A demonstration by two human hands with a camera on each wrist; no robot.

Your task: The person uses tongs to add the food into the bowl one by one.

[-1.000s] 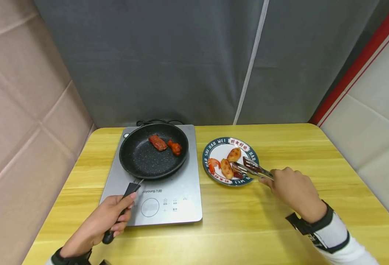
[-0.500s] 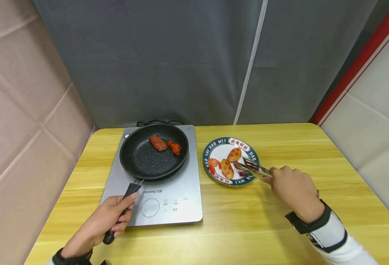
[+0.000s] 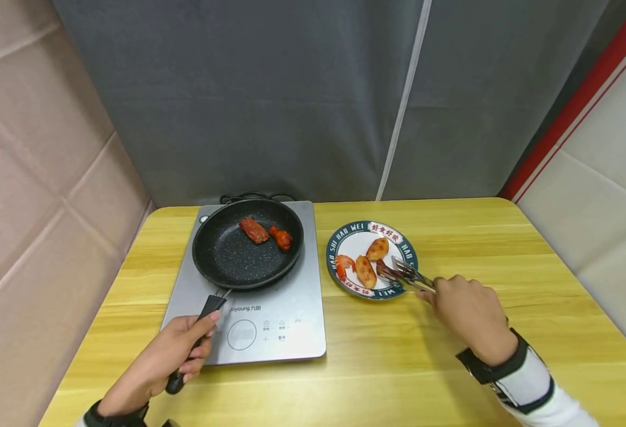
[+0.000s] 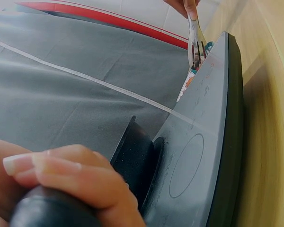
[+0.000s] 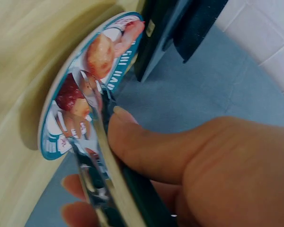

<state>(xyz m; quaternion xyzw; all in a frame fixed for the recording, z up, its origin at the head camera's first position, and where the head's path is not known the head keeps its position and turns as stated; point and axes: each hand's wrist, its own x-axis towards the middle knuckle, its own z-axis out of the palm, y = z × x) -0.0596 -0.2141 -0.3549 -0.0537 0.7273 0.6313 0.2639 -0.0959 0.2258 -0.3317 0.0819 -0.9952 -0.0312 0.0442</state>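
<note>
My left hand (image 3: 176, 350) grips the black handle (image 3: 214, 303) of a frying pan (image 3: 233, 261). In the pan lie a flat piece of reddish meat (image 3: 253, 230) and a small drumstick (image 3: 281, 238). My right hand (image 3: 470, 314) holds metal tongs (image 3: 418, 280), their slotted tips low over the right side of a round plate (image 3: 338, 238). At those tips is a dark red piece of food (image 5: 67, 93), partly hidden; whether it is clamped I cannot tell. Two browned oval pieces (image 3: 365, 273) and a red-orange curved slice (image 3: 343, 265) share the plate.
The pan stands on a silver induction cooker (image 3: 302, 320) with touch controls. A black cable (image 3: 251, 194) runs behind it. A grey curtain (image 3: 291, 107) closes off the back of the wooden table (image 3: 377, 367), with pale padded walls on both sides.
The tongs' tips have drawn closer together at the dark red piece, and my right hand has shifted slightly left and down. My left hand and the pan stay in place.
</note>
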